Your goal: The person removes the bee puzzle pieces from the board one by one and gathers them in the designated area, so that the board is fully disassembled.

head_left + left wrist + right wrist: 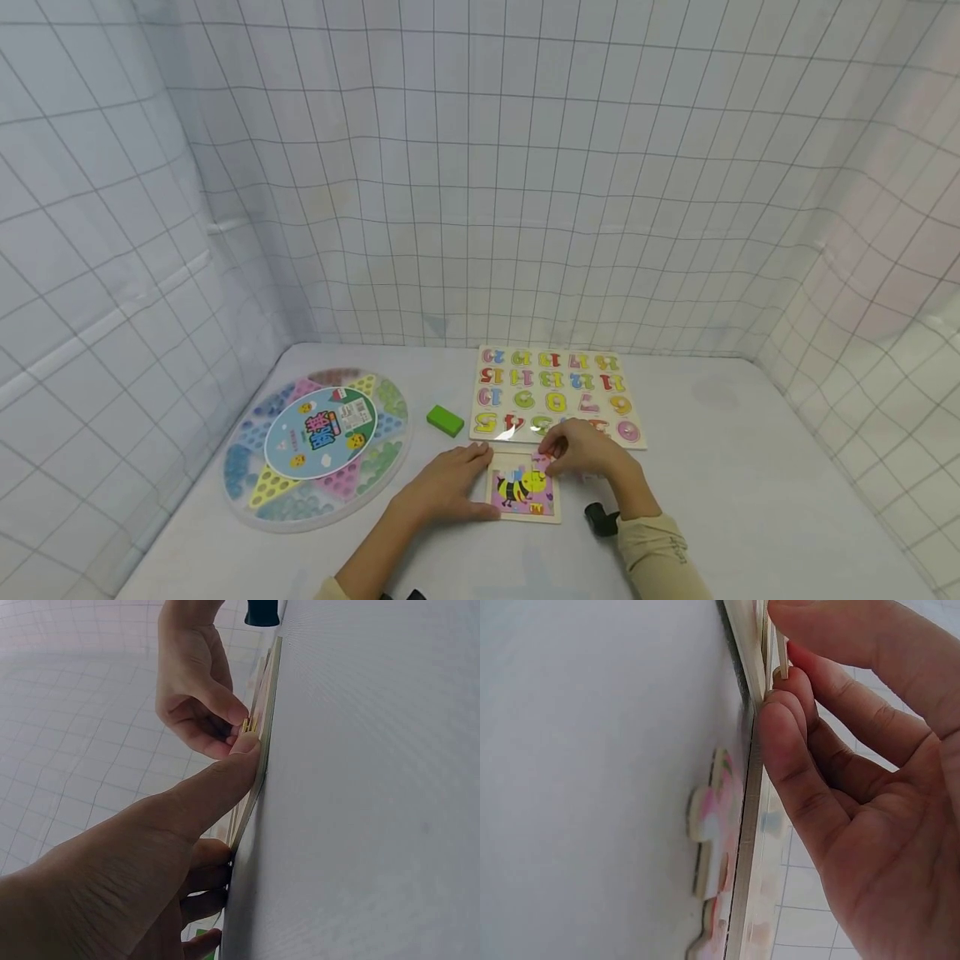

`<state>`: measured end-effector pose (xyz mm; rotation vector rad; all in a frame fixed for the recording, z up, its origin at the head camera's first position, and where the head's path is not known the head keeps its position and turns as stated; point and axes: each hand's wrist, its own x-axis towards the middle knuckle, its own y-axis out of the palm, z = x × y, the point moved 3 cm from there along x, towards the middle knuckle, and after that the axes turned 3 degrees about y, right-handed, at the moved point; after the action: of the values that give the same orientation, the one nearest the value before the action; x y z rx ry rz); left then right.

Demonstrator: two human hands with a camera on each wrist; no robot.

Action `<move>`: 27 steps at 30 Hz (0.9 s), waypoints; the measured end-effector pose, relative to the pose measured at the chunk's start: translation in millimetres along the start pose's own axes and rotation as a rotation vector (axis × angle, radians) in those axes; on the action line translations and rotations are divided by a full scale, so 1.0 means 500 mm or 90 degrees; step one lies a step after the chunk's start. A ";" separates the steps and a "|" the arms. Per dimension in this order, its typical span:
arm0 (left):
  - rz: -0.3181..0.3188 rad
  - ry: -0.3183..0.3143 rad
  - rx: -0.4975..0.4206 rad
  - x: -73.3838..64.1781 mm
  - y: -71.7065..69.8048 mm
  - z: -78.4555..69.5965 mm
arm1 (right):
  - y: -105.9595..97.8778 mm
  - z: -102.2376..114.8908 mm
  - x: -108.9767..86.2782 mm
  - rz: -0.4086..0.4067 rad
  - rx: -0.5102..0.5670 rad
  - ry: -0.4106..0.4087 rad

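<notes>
A small wooden jigsaw board (555, 508) with a bee picture lies in front of the person. My left hand (448, 486) holds its left side, thumb along the near left corner and fingers by the far left corner. At the far right corner of the picture, my right hand (581, 450) pinches a pink jigsaw piece (540, 460) between thumb and fingers. The piece's thin wooden edge (783, 660) shows between the fingertips in the right wrist view. Loose jigsaw pieces (718, 825) lie on the table beside the boards, mostly hidden under the right hand in the head view.
A number puzzle board (555, 392) lies just beyond the bee board. A green block (446, 421) sits to its left. Farther left is a round game board (320, 433) with colored star points. A black device (600, 518) is by the right wrist. Grid-lined cloth surrounds the table.
</notes>
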<state>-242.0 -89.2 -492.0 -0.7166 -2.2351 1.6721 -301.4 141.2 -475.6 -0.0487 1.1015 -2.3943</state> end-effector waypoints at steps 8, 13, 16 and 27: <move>-0.009 0.017 0.004 -0.001 -0.001 -0.001 | -0.010 -0.005 -0.012 -0.002 0.004 -0.025; -0.013 0.019 0.008 -0.002 -0.003 0.001 | -0.025 -0.013 -0.023 -0.013 -0.013 -0.046; -0.012 0.017 0.000 -0.004 -0.006 -0.001 | -0.035 -0.022 -0.029 -0.016 -0.014 -0.051; -0.013 0.013 -0.007 -0.005 -0.006 -0.002 | -0.059 -0.061 -0.054 -0.031 -0.025 -0.025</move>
<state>-240.1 -90.4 -488.5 -0.7067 -2.2320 1.6372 -297.6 190.9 -470.3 -0.1366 1.1413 -2.4041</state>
